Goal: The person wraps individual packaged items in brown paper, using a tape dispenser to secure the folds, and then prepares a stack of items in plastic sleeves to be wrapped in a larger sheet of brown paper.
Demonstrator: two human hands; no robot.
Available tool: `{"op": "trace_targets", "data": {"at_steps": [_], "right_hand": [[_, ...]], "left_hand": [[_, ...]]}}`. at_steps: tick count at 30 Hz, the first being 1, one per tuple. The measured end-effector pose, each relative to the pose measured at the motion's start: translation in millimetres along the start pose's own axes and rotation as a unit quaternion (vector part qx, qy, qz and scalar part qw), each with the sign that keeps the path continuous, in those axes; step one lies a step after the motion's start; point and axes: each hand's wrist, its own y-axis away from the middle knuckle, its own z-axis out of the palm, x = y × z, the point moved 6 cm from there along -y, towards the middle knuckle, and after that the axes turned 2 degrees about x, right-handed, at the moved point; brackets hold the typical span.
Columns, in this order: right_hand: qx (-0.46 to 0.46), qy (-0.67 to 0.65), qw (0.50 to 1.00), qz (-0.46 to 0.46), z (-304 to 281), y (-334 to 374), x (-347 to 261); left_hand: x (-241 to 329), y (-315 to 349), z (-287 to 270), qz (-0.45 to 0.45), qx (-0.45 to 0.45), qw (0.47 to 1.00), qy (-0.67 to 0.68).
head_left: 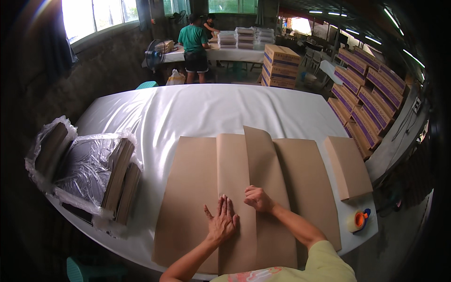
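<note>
Large brown cardboard sheets (pixel 188 188) lie on the white-covered table in front of me. On top, a brown sheet is folded into a narrow strip (pixel 232 160), and its right-hand flap (pixel 263 164) bends up and over at the far end. My left hand (pixel 222 224) presses on the strip, palm down with fingers stretched out. Just right of it, my right hand (pixel 258 198) is curled closed at the flap's left edge, holding it; its fingertips are partly hidden.
Plastic-wrapped brown stacks (pixel 94 169) stand at the left. On the right are a folded brown block (pixel 347 167) and a tape dispenser (pixel 359 220). Cartons (pixel 366 98) are piled beyond. Two people (pixel 192 42) stand at a far table with a fan (pixel 154 54).
</note>
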Motion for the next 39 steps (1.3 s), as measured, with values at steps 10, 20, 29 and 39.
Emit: {"op": "trace_targets", "data": {"at_steps": [10, 20, 29, 39], "right_hand": [[0.053, -0.032, 0.998, -0.012, -9, -3, -10], [0.035, -0.022, 0.999, -0.013, 0, -1, -5], [0.015, 0.008, 0.999, -0.042, 14, 2, -4], [0.05, -0.011, 0.998, -0.04, 0, -3, -9]], "left_hand": [[45, -19, 3, 0.112, 0.002, 0.994, -0.003], [48, -23, 10, 0.131, -0.027, 0.991, -0.023], [43, -22, 16, 0.134, 0.008, 0.991, 0.027], [46, -28, 12, 0.125, -0.104, 0.986, -0.022]]}}
